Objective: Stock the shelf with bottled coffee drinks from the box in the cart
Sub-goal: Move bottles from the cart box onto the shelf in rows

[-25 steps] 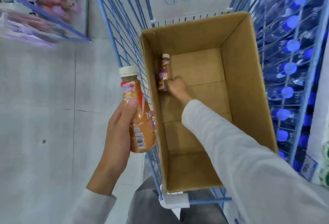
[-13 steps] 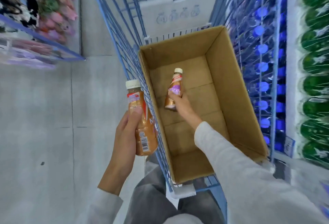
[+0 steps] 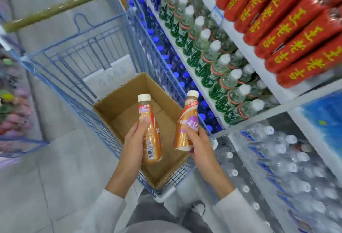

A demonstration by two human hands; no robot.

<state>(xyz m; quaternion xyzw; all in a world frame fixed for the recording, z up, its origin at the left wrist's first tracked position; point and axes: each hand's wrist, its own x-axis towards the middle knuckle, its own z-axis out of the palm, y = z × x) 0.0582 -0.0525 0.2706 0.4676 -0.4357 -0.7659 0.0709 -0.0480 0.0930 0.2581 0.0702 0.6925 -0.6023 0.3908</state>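
My left hand (image 3: 134, 142) grips an orange bottled coffee drink (image 3: 150, 134) with a white cap, held upright over the open cardboard box (image 3: 114, 101). My right hand (image 3: 199, 140) grips a second coffee bottle (image 3: 187, 121) with an orange and purple label, tilted slightly right, above the box's right wall. The box sits inside a blue wire cart (image 3: 77, 51), and no bottles show on its visible floor. The shelf (image 3: 259, 66) rises on the right.
The shelf carries red cans (image 3: 288, 25) on top, green-labelled clear bottles (image 3: 209, 53) below, blue-capped bottles (image 3: 166, 60) lower, and shrink-wrapped water bottles (image 3: 281, 158) near the floor. A white box (image 3: 109, 77) stands behind the cardboard one. Grey tiled floor lies to the left.
My right hand lifted the second bottle out of the box and now holds it beside the left one. The view swung up and right toward the shelf.
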